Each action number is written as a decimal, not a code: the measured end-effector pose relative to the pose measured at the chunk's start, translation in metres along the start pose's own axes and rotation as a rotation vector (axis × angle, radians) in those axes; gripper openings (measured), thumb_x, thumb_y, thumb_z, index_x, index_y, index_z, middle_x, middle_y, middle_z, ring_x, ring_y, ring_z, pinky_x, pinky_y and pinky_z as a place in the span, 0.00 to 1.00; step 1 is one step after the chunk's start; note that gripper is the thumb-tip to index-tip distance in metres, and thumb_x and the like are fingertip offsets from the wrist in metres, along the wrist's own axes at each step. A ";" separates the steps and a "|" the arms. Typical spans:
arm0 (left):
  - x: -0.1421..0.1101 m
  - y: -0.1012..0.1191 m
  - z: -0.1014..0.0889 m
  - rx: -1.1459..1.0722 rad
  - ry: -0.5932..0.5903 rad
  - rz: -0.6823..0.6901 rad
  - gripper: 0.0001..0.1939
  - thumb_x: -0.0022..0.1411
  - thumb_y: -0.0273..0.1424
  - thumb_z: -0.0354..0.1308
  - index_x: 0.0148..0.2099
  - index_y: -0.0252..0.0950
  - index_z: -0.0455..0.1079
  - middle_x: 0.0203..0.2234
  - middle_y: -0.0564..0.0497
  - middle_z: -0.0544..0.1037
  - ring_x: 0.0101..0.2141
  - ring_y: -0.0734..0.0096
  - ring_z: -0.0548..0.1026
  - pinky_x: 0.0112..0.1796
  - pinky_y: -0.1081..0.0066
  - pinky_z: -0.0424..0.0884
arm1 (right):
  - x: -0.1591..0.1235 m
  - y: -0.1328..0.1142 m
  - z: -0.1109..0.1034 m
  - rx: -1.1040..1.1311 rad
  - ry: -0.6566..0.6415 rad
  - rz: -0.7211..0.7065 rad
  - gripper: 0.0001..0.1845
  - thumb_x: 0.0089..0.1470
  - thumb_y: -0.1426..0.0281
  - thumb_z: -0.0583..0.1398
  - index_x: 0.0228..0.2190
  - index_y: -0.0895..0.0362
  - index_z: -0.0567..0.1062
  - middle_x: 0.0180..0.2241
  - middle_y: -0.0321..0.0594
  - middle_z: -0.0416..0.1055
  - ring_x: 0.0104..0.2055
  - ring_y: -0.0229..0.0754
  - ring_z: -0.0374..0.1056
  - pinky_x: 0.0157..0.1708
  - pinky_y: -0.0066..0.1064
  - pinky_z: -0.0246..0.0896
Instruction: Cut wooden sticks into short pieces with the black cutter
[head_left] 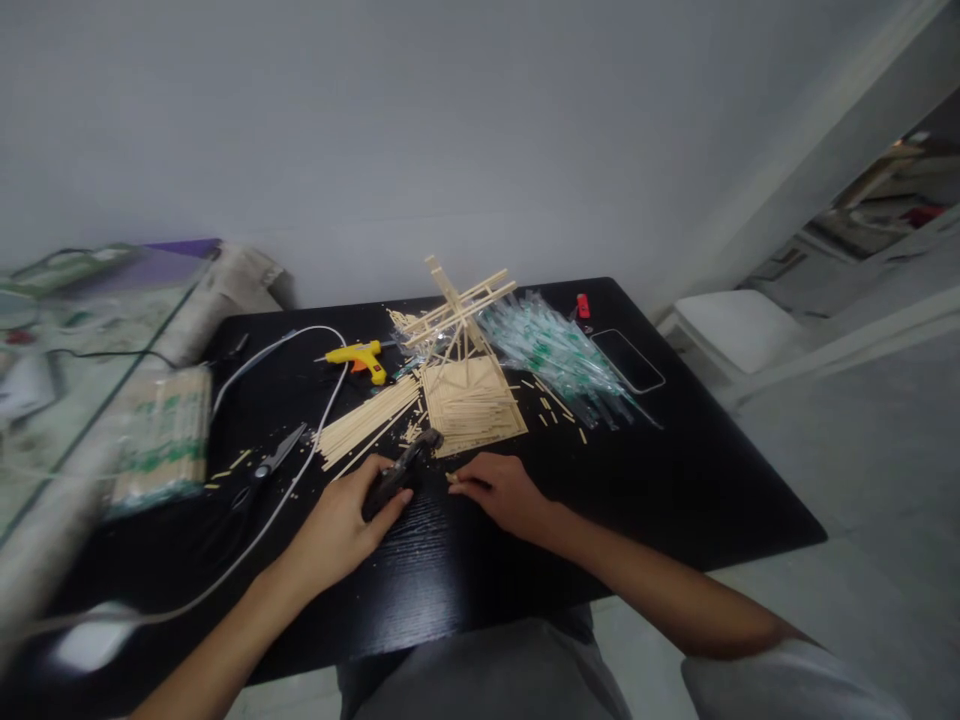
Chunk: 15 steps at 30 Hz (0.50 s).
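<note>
My left hand (pixel 346 522) is wrapped round the dark handles of a pair of pliers (pixel 409 465), whose head points up and to the right. Beside it, my right hand (pixel 504 490) pinches a short piece of wooden stick (pixel 452 478) between thumb and forefinger. Just beyond both hands is a windmill-like model made of sticks (pixel 463 318), standing on a square stick base (pixel 506 422). Loose sticks lie across that base, and a bundle of chopsticks (pixel 367 425) is fanned out to its left.
A yellow glue gun (pixel 358 358) lies behind the bundle, with scissors (pixel 270 465) and a white cable (pixel 264 530) further left. Packed chopsticks (pixel 161 435) sit at the left edge. Empty plastic wrappers (pixel 551 345), a phone-shaped outline (pixel 628 360) and a red object (pixel 583 305) are at right.
</note>
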<state>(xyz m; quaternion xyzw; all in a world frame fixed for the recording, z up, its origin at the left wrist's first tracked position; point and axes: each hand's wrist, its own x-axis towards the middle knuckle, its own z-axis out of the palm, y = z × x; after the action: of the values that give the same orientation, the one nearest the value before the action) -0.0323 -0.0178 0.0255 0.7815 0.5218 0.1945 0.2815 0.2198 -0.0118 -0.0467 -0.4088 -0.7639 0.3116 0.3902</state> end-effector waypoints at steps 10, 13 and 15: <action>-0.015 -0.003 -0.007 0.533 0.011 0.029 0.10 0.65 0.33 0.55 0.48 0.37 0.66 0.38 0.42 0.80 0.36 0.52 0.80 0.36 0.60 0.74 | 0.001 -0.003 -0.004 0.008 -0.007 0.036 0.03 0.58 0.69 0.68 0.34 0.55 0.83 0.33 0.41 0.81 0.34 0.42 0.76 0.40 0.31 0.69; -0.013 0.004 -0.006 0.613 0.020 0.094 0.12 0.63 0.31 0.56 0.49 0.36 0.66 0.39 0.41 0.79 0.37 0.51 0.79 0.39 0.58 0.74 | 0.002 -0.002 -0.004 -0.010 -0.020 0.051 0.02 0.59 0.70 0.67 0.34 0.55 0.83 0.32 0.40 0.81 0.34 0.42 0.75 0.39 0.31 0.68; -0.011 0.008 -0.004 0.640 0.013 0.129 0.12 0.63 0.30 0.56 0.49 0.35 0.67 0.39 0.40 0.79 0.38 0.50 0.79 0.40 0.57 0.74 | 0.002 -0.001 -0.004 -0.037 -0.031 0.036 0.02 0.59 0.73 0.67 0.33 0.56 0.82 0.32 0.40 0.80 0.35 0.42 0.74 0.38 0.31 0.67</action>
<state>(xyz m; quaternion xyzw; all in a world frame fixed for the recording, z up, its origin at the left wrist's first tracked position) -0.0332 -0.0298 0.0337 0.8604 0.5077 0.0429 0.0054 0.2220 -0.0101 -0.0434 -0.4248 -0.7680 0.3105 0.3651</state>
